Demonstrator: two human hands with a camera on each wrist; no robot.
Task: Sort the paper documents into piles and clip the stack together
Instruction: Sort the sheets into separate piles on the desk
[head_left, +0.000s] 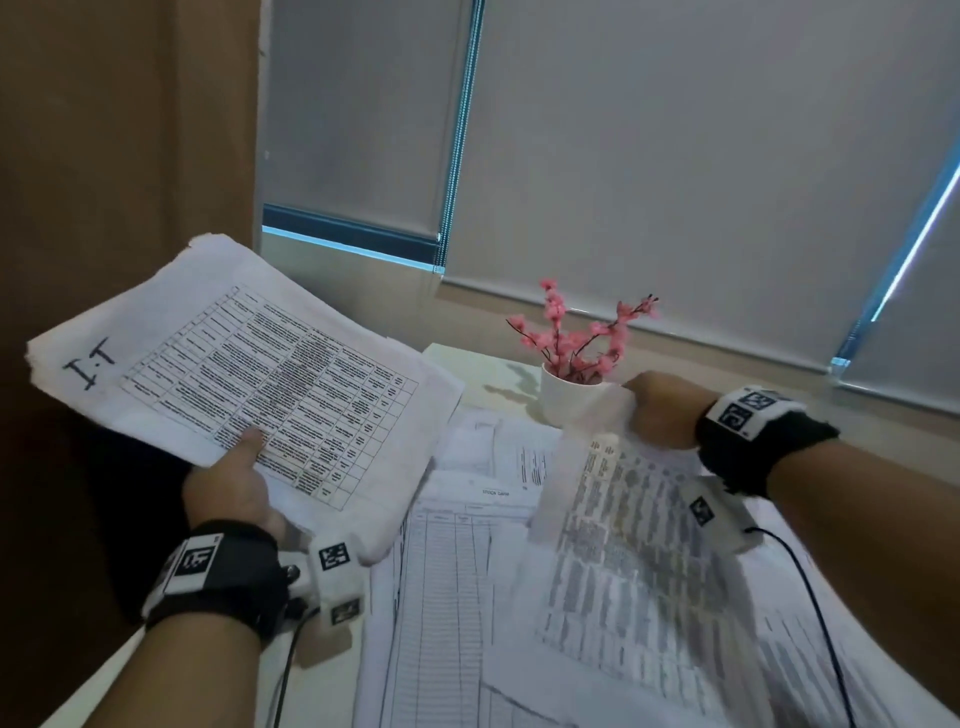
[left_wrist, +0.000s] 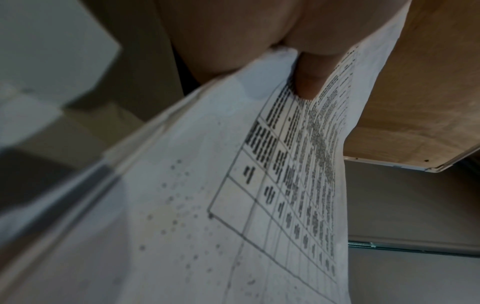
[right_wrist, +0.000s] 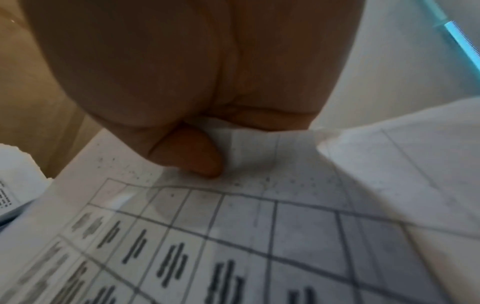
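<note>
The left hand (head_left: 228, 493) clamps a stack of papers (head_left: 244, 374) at left of frame, thumb pressed on the top table sheet, handwritten "I.T" at its corner. The right hand (head_left: 660, 410) pinches a printed sheet (head_left: 623, 530) at centre right, raised over loose forms (head_left: 447, 571) covering the desk (head_left: 467, 364). A white pot of pink blossoms (head_left: 576, 358) stands before grey roller blinds (head_left: 675, 156).

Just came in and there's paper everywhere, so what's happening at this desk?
A person is sorting documents. The left hand holds up a stack of sheets marked "I.T", thumb pressed on the top page. The right hand pinches a single printed table sheet by its edge, lifted over more papers spread on the desk. A small white pot of pink flowers stands behind. No clip is visible.
</note>
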